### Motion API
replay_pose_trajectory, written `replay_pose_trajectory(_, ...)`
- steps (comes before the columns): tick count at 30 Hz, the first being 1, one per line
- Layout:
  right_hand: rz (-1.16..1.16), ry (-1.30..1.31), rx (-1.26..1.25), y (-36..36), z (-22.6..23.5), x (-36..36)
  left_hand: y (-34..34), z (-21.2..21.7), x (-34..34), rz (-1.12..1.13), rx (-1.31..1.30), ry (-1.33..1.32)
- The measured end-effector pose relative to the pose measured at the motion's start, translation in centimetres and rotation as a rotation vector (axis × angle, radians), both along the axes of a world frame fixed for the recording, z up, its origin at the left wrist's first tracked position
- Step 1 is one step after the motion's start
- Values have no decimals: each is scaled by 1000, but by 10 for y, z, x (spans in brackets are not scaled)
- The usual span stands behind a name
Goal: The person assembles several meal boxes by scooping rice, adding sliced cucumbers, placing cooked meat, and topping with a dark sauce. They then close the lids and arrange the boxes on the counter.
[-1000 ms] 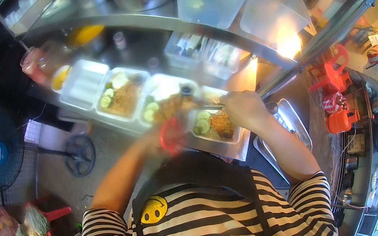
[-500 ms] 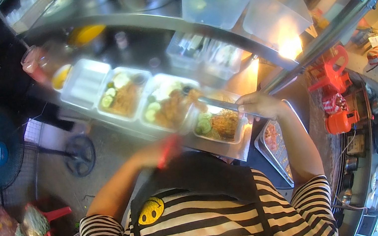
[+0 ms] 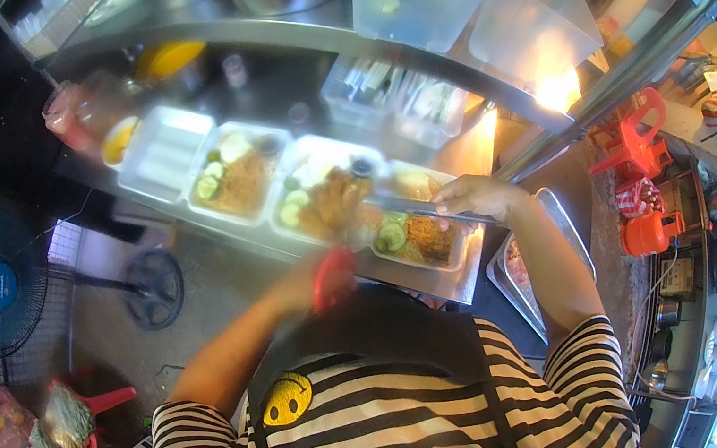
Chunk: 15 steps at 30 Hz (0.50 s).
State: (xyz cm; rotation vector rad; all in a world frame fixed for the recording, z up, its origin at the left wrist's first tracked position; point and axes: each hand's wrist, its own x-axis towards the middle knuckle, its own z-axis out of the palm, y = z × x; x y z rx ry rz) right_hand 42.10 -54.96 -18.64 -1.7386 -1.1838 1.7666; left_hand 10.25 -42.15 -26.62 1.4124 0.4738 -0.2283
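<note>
White box (image 3: 364, 146) of brown pieces (image 3: 336, 204): right hand (image 3: 479, 197), to its right, clamped on a metal utensil (image 3: 418, 207) reaching its right edge, best held low and steady; left hand (image 3: 297, 293), on its near side, at a red item (image 3: 334, 276), grip too blurred to tell.

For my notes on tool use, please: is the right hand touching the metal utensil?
Touching. The head view shows the right hand gripping the metal utensil near one end.

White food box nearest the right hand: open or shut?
Open: inside the box, cucumber slices and orange-brown food show uncovered.
</note>
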Motion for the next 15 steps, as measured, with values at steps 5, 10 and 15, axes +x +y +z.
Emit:
replay_pose_trajectory(5,79,-64,-27,15,14,-1,15,-71,12,-107,249,-660)
replay_pose_trajectory(10,-97,-146,-62,-3,0,-8,3,-6,30,184,-404,-12)
replay_pose_trajectory(15,-166,-155,-24,-19,-25,-5,-5,-11,34,294,-535,-55)
